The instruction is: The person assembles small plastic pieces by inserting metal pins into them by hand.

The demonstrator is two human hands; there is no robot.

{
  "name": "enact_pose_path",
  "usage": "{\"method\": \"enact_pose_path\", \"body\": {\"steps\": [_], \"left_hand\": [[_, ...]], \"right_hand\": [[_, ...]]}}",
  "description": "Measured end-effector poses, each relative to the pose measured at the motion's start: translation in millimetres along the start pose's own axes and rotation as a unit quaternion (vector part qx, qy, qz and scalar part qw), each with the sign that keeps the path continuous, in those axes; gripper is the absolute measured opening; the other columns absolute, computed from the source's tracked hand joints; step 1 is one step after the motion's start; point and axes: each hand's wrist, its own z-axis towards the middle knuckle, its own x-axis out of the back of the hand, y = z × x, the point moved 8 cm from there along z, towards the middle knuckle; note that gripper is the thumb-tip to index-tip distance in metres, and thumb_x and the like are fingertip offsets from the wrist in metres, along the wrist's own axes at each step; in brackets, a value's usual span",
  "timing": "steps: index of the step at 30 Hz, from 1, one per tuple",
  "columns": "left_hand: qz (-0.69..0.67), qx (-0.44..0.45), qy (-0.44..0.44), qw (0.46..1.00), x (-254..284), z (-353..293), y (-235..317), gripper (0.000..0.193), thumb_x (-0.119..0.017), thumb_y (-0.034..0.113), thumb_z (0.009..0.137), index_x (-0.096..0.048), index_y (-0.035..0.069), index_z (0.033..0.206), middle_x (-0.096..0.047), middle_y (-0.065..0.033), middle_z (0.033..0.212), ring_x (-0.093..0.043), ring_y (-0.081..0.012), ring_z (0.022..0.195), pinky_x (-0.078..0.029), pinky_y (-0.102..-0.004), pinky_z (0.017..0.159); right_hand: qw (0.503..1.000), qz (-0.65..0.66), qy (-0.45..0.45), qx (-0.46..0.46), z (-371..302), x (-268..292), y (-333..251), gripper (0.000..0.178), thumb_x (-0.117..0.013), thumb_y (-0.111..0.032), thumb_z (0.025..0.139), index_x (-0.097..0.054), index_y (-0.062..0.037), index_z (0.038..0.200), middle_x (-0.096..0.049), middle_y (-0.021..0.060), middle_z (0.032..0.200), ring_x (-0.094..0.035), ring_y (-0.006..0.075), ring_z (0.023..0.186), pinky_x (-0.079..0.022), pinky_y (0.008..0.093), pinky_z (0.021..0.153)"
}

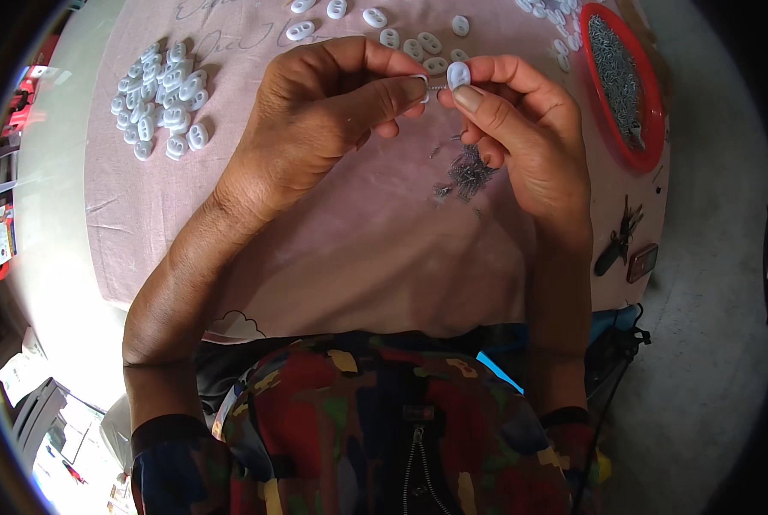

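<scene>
Above the far part of the table, my two hands are close together at fingertip height. Between thumb and forefinger, my left hand (307, 129) pinches a small white plastic piece (423, 84), mostly hidden by the fingertips. My right hand (534, 133) pinches a white oval cord lock piece (459, 74) by its lower edge. A thin metal spring (436, 88) bridges the gap between the two pieces. Below my right fingers, a small heap of metal springs (470, 174) lies on the pink cloth. Several loose white two-hole cord locks (390, 39) are scattered beyond my hands.
A heap of white two-hole cord locks (157, 99) sits at the left. At the far right stands a red basin (653, 142) full of small metal springs. Dark-handled pliers (620, 239) and a small rectangular device (642, 263) rest near the table's right edge. Pink cloth (341, 249) covers the table.
</scene>
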Motion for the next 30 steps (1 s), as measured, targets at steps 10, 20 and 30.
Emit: {"method": "enact_pose_path", "body": {"steps": [10,20,30], "left_hand": [[-0.018,0.005,0.018,1.0,5,0,-1,0.018,-0.063,0.019,0.09,-0.064,0.006,0.102,-0.066,0.0015,0.084,-0.054,-0.0018,0.071,-0.04,-0.015,0.063],[-0.027,0.018,0.01,0.999,2,0,-4,0.02,-0.063,0.021,0.09,-0.064,0.007,0.104,-0.065,0.002,0.083,-0.052,-0.0019,0.069,-0.038,-0.0155,0.059],[-0.016,0.016,0.024,0.999,1,-2,0,0.018,-0.064,0.02,0.089,-0.065,0.007,0.102,-0.065,0.0026,0.082,-0.052,-0.0016,0.069,-0.038,-0.0153,0.06]], "right_hand": [[0.998,-0.019,0.004,0.056,-1,2,-7,0.017,-0.061,-0.008,0.087,-0.06,-0.0019,0.103,-0.061,0.0016,0.079,-0.047,0.0031,0.061,-0.034,0.0171,0.053],[0.994,-0.027,-0.007,0.106,-5,-7,-14,0.027,-0.06,-0.007,0.088,-0.062,-0.0014,0.114,-0.056,-0.0016,0.078,-0.044,0.0028,0.061,-0.034,0.017,0.053],[0.991,-0.027,-0.011,0.129,-6,-9,-17,0.027,-0.064,-0.003,0.085,-0.063,-0.0008,0.112,-0.061,-0.0002,0.086,-0.051,0.0037,0.072,-0.04,0.0173,0.063]]}}
